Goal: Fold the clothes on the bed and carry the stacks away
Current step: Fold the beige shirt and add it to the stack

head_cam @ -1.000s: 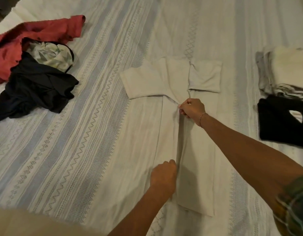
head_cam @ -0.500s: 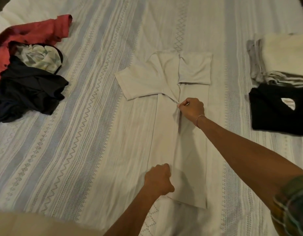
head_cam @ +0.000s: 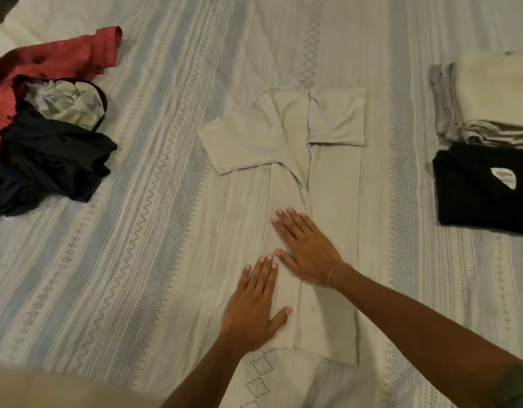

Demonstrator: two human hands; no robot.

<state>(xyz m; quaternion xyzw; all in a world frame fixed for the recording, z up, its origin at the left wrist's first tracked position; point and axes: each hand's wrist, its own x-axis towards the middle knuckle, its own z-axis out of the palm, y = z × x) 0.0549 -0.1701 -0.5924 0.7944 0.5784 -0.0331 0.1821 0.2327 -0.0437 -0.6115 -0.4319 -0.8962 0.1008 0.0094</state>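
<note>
Palms flat: left hand (head_cam: 254, 307) and right hand (head_cam: 306, 248), fingers straight, press beige shirt (head_cam: 334, 184) to set folded sides, gripping nothing.

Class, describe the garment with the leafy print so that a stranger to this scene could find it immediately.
Start at the striped bedspread and go to the unfolded heap at its left edge. There, between the red shirt above and the dark garment below, lies the pale crumpled cloth. It alone carries a grey-green leaf pattern.
</note>
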